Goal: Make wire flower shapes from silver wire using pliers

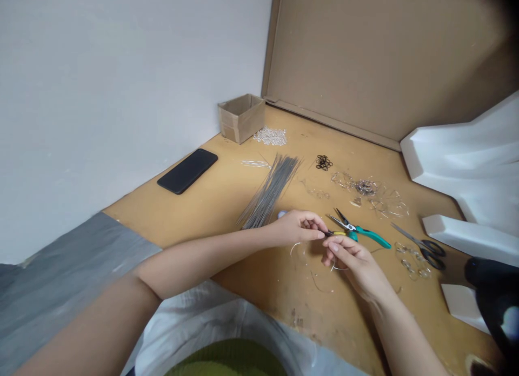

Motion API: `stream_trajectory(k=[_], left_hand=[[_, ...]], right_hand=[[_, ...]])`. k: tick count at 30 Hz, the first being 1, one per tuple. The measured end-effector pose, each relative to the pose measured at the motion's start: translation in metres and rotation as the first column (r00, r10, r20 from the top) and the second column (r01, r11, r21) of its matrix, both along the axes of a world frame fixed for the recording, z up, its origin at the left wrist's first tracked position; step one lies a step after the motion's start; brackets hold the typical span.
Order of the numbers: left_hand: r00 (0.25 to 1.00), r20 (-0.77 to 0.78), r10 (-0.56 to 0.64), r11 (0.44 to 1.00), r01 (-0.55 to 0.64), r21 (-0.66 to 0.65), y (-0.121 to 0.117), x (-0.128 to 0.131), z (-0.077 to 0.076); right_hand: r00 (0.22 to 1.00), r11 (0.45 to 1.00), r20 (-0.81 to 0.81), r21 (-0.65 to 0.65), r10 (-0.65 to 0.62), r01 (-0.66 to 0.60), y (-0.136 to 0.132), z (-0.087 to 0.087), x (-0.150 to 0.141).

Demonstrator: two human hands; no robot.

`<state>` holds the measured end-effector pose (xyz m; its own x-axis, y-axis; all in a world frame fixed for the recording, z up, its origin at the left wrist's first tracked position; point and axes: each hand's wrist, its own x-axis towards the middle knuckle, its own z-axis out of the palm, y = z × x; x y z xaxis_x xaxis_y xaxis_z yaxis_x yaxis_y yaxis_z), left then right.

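Observation:
Above the table's front part, my left hand (pixel 302 227) is closed in a pinch at a small dark piece (pixel 327 233), whose kind I cannot make out. My right hand (pixel 351 260) sits just right of it, fingertips pinched together, with a thin silver wire (pixel 333 267) curving out beneath them. Another curved wire (pixel 292 248) hangs or lies below my left hand. Something yellow (pixel 338 233) shows between the hands, partly hidden. Just beyond my right hand lie needle-nose pliers with teal handles (pixel 373 236). A bundle of straight grey wires (pixel 271 189) lies beyond my left forearm.
A black phone (pixel 187 170) lies at the left edge. At the back stand a small cardboard box (pixel 239 122) and a pile of shiny bits (pixel 271 136). Black rings (pixel 323 162), tangled wire pieces (pixel 367 188), scissors (pixel 433 253) and white foam (pixel 470 230) lie rightward.

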<state>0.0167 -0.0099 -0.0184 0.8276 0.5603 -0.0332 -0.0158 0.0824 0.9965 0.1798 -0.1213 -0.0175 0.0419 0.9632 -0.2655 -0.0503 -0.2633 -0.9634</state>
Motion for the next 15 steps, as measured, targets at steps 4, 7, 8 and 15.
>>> stream_trajectory(k=[4,7,8,15], left_hand=[[0.999,-0.018,-0.046,0.998,0.047,0.038,0.0,-0.002,0.007],[0.996,-0.078,-0.041,0.995,0.048,0.089,0.002,-0.004,0.01],[0.994,-0.097,-0.047,0.993,0.057,0.102,0.003,-0.005,0.01],[0.978,-0.13,-0.161,0.982,0.173,0.082,0.006,-0.008,0.01]], right_hand=[[0.988,0.999,-0.148,-0.036,0.032,-0.038,0.0,0.003,-0.006],[0.981,0.999,-0.193,-0.026,0.023,-0.029,0.001,0.006,-0.009],[0.984,1.0,-0.177,-0.018,0.02,-0.024,0.001,0.006,-0.01],[0.994,0.998,0.113,-0.068,-0.005,0.013,0.001,0.007,-0.012]])
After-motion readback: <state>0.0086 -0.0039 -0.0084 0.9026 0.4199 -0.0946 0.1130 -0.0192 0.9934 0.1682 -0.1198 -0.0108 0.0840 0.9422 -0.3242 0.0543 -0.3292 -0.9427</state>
